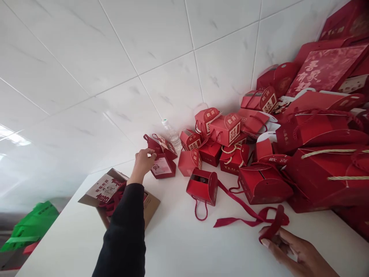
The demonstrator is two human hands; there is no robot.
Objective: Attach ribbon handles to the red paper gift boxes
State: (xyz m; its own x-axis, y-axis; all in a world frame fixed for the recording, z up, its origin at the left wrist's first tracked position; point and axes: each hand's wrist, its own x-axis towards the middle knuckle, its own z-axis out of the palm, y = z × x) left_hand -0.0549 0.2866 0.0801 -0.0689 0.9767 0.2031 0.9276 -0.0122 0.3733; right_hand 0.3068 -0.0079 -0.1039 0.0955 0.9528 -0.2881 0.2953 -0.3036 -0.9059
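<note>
My left hand [145, 163] reaches to the far side of the table, its fingers closed at the top of a small red gift box [162, 167] with a pale pink panel. Just behind that box stands another small red box [167, 145] with a ribbon at its top. At the near right, my right hand [291, 250] pinches a dark red ribbon [272, 231] between thumb and fingers. The ribbon is looped, and its loose length lies on the table towards a red box [202, 186] with a cord handle.
An open cardboard carton [152, 206] with red things inside stands left, partly behind my left forearm. Many red gift boxes [225, 129] crowd the table's right side. A clear plastic bottle [171, 134] stands by the tiled wall [161, 54]. A green bag [34, 223] lies beyond the left edge.
</note>
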